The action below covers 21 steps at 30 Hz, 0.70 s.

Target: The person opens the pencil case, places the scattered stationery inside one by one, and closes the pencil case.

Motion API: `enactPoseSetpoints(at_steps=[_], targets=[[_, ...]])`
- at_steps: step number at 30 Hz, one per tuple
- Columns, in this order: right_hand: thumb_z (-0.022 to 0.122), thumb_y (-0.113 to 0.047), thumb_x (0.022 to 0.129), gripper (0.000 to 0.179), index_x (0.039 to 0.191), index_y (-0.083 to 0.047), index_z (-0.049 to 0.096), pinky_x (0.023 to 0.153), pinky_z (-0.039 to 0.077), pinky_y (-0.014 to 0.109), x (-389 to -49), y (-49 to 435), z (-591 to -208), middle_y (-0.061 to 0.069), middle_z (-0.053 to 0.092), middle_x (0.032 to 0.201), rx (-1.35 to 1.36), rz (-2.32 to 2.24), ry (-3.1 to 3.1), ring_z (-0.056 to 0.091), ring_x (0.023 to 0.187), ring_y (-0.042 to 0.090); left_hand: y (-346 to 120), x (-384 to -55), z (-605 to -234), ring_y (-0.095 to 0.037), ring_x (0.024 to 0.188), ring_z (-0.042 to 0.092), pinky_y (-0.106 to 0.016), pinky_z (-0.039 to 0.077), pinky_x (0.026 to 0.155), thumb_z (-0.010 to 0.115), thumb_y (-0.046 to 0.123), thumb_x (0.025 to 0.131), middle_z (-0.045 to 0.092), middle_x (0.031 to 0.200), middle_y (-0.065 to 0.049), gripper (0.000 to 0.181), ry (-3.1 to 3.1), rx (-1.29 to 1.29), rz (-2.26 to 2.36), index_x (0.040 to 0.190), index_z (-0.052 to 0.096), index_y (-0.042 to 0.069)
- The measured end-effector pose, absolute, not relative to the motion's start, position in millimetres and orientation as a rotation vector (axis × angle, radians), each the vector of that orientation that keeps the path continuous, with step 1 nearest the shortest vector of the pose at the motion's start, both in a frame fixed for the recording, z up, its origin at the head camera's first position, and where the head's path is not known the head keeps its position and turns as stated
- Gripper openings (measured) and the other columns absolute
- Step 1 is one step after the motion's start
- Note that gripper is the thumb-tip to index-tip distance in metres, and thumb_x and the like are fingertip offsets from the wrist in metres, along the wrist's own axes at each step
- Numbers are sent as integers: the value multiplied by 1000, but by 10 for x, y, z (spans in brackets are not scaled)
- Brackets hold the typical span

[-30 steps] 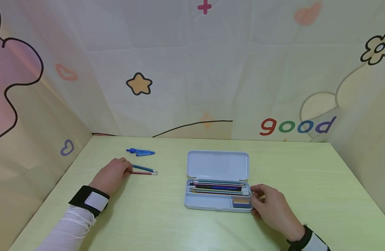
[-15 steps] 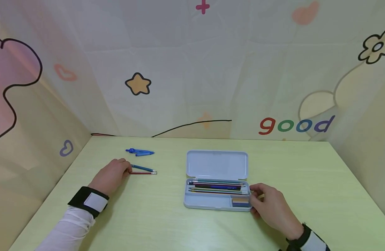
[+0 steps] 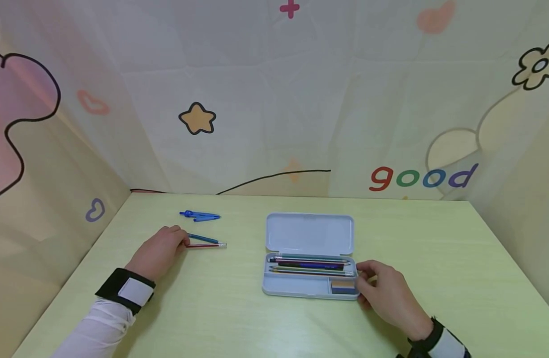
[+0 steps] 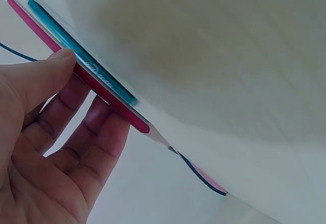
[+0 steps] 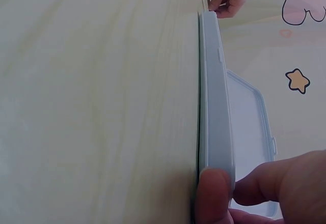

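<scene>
My left hand (image 3: 158, 252) pinches a red pencil (image 4: 119, 104) between thumb and fingers; its white eraser end points right in the head view. Right beside it lies a teal pencil (image 4: 53, 23), its left part hidden by my hand in the head view. At the right end of an open light-blue pencil case (image 3: 297, 287), my right hand (image 3: 393, 298) grips the case's side with thumb and fingers. Several pencils (image 3: 310, 266) lie in the case's back compartment. An eraser (image 3: 343, 287) sits in the small front right compartment.
A blue drawing compass (image 3: 200, 216) lies beyond the left hand on the pale wooden table (image 3: 238, 318). The case's lid (image 3: 310, 232) lies back, toward the patterned cloth backdrop (image 3: 265, 99) behind the table.
The red pencil's eraser end has shifted slightly to the right and up in my left hand. My right hand and the case have stayed where they were.
</scene>
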State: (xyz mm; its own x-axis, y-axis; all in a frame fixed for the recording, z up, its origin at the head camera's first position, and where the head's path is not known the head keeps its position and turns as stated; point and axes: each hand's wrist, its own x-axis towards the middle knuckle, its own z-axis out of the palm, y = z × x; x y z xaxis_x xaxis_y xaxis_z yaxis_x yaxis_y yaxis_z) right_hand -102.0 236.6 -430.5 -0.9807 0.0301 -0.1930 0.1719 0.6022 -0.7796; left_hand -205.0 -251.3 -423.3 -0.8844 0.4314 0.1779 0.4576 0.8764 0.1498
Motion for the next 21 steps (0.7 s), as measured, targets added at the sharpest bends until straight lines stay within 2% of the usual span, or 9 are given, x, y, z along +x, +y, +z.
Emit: enactPoseSetpoints(at_steps=[13, 21], targets=[[63, -6, 100, 36, 134, 8, 61, 60, 58, 28, -1026, 2353, -4288, 9, 63, 98, 181, -1297, 2670, 64, 67, 19, -2374, -1978, -4169, -26, 94, 61, -43, 58, 85, 75, -5, 95, 66, 97, -2, 12, -2880, -725, -310, 96, 72, 7], [63, -7, 100, 36, 133, 7, 61, 60, 57, 28, -1029, 2358, -4295, 8, 63, 98, 171, -1284, 2680, 64, 67, 18, -2285, -1933, -4128, -24, 93, 61, -40, 58, 83, 78, -3, 93, 66, 96, 0, 14, -2834, -763, -301, 95, 72, 9]])
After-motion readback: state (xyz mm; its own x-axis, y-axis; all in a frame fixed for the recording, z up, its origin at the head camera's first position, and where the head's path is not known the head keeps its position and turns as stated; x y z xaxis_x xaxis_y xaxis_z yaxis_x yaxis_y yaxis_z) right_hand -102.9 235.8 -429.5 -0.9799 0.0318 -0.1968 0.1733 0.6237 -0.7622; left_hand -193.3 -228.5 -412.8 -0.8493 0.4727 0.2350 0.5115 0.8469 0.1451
